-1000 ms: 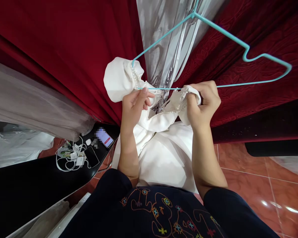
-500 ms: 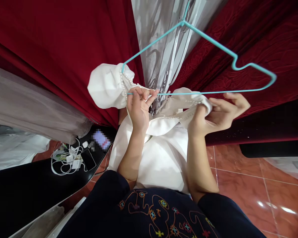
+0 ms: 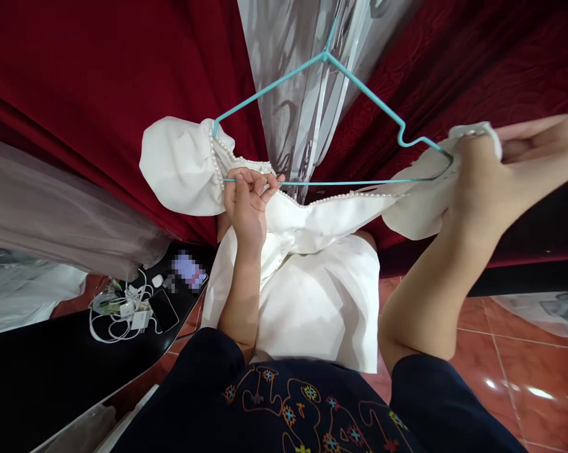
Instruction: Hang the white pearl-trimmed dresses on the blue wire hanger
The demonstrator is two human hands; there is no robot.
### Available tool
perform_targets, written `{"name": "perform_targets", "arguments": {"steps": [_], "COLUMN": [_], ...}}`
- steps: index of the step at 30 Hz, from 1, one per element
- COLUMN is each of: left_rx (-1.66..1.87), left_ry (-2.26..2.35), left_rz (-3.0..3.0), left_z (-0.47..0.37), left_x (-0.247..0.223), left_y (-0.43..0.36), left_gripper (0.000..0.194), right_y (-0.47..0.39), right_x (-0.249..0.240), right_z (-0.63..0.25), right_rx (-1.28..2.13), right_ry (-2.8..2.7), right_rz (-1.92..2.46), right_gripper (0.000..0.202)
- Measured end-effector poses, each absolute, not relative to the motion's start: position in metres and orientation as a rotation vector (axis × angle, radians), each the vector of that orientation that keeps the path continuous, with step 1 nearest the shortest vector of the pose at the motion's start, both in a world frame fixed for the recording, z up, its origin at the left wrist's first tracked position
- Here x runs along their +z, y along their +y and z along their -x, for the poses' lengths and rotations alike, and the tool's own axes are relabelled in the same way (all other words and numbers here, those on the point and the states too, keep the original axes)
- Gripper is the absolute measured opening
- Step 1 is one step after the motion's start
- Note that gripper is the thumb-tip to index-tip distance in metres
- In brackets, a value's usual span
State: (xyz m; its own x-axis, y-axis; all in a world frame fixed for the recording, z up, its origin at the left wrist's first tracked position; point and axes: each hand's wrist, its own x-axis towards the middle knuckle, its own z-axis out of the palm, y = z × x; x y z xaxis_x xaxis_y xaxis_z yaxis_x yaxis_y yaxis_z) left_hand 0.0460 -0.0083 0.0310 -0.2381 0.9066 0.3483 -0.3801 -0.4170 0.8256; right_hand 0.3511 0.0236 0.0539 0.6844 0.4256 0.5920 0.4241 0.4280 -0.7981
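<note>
**Okay, white pearl-trimmed fabric dress (image 3: 322, 302) half around a thin turquoise hanger (image 3: 345, 183)**

So the dress is right in front of the wearer, between the forearms, its skirt hanging below. Left hand (image 3: 246, 204) has its fingers closed around the hanger's bottom bar, near the beaded edge. Right hand (image 3: 496, 176) is a bit blurry but grips the dress's right sleeve edge, pulled out past the hanger's tip. Can't tell if that tip's inside the sleeve. Over left, a glossy black table (image 3: 43, 358) holds tangled white cables (image 3: 94, 324).
</note>
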Motion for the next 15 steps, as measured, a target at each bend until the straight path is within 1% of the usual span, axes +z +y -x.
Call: {"name": "perform_targets", "arguments": {"steps": [1, 2, 5, 11, 15], "left_rx": [1.806, 1.811, 1.802, 1.798, 1.793], "left_ry": [0.775, 0.796, 0.878, 0.867, 0.719], "left_rz": [-1.067, -1.071, -1.081, -1.069, -1.005], "left_z": [-0.046, -0.045, -0.046, -0.049, -0.051], "left_x": [0.031, 0.03, 0.028, 0.026, 0.029], "left_y": [-0.008, -0.007, -0.007, -0.007, -0.008], "left_gripper": [0.049, 0.051, 0.054, 0.05, 0.048], "right_y": [0.02, 0.016, 0.006, -0.005, -0.028], "right_x": [0.063, 0.071, 0.087, 0.086, 0.084], "right_z": [-0.341, -0.329, -0.294, -0.26, -0.253], "right_rx": [-0.058, -0.028, 0.041, 0.253, 0.237], "right_ry": [-0.889, -1.004, -1.12, -1.26, -1.308], "right_rz": [1.153, 1.159, 1.201, 1.087, 1.089], "right_gripper": [0.036, 0.033, 0.026, 0.02, 0.019]}}
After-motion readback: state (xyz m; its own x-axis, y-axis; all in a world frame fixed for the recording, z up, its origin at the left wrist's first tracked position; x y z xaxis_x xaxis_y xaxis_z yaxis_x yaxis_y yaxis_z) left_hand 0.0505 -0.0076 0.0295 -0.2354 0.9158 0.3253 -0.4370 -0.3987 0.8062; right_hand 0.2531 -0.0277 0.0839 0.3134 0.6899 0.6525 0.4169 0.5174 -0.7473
